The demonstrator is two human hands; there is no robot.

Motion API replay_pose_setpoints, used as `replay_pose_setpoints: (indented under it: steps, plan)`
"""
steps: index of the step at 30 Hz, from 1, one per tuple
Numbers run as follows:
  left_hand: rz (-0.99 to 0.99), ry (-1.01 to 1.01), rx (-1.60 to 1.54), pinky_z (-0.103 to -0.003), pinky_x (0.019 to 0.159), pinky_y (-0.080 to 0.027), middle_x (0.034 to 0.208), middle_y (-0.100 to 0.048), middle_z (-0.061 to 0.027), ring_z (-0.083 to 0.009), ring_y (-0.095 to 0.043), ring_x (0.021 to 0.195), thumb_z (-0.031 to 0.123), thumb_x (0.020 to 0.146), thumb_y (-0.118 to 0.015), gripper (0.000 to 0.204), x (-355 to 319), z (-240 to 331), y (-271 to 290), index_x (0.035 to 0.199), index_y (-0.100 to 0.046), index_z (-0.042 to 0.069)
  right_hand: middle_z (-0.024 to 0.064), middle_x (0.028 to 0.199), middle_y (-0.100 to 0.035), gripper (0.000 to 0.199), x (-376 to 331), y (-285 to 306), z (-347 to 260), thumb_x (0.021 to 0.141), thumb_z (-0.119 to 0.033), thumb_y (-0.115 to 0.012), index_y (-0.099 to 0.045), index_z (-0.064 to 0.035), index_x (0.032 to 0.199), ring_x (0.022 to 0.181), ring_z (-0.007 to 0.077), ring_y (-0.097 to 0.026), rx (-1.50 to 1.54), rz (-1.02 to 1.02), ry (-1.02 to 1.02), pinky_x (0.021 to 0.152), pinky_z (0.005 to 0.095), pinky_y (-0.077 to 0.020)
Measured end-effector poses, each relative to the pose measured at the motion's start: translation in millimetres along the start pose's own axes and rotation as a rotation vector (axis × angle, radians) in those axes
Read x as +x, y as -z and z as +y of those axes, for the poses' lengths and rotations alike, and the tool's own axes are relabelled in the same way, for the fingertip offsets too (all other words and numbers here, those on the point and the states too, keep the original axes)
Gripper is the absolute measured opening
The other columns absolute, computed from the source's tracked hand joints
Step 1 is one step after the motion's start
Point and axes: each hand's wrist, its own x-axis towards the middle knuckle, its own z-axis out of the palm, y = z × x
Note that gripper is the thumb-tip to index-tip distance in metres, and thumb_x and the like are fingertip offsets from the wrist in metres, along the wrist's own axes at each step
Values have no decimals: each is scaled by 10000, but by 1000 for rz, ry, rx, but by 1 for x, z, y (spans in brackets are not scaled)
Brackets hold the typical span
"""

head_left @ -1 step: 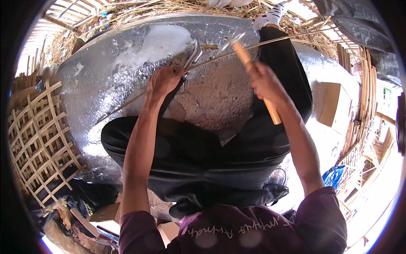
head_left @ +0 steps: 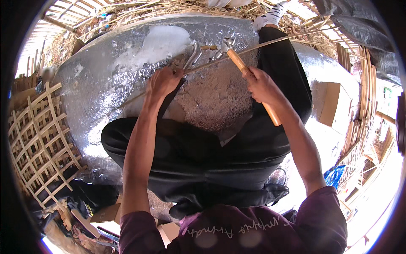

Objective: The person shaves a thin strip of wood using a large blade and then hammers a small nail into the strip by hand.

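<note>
My right hand [head_left: 264, 86] is wrapped round the wooden handle of a claw hammer [head_left: 238, 62]. Its metal head points away from me, just beyond a long thin bamboo strip [head_left: 277, 40]. That strip slants from the lower left to the upper right, passing under my left hand [head_left: 165, 82]. My left fingers are closed at the strip, beside a bent shiny metal tool [head_left: 195, 54]. What exactly they grip is partly hidden. A short brown stick [head_left: 208, 47] lies between the metal tool and the hammer head.
Silvery foil sheeting [head_left: 93, 76] covers the ground around my folded legs. A woven bamboo lattice [head_left: 40, 139] is at the left. On the right are a cardboard box [head_left: 332, 103], bamboo slats [head_left: 368, 93] and a blue plastic bag [head_left: 334, 175]. Dry straw [head_left: 169, 10] lines the far side.
The hammer was blurred by motion and now shows sharply, its head slightly lower and further left. My right hand has shifted slightly with it. My left hand has hardly moved.
</note>
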Motion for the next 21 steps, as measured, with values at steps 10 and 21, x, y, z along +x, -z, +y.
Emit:
replay_pose_setpoints:
  steps: [10,21]
  plan:
    - [-19,23,-36,-495,799,-499,881,-637,-322,-452,-641,914,522,889,-500,612,0,2,-1,857,-675,-63,242,778,-610,249,1,4,0,995,-269,-468,-548,-34,982,789,451,-616,-383,97,360,630,502,-474]
    - [21,-25,-51,-493,726,-505,806,-633,-306,-441,-654,813,528,887,-497,601,4,-9,-10,866,-681,-44,160,706,-574,370,10,11,-16,1007,-384,-439,-543,-30,981,565,296,-594,-86,-59,92,476,376,-443]
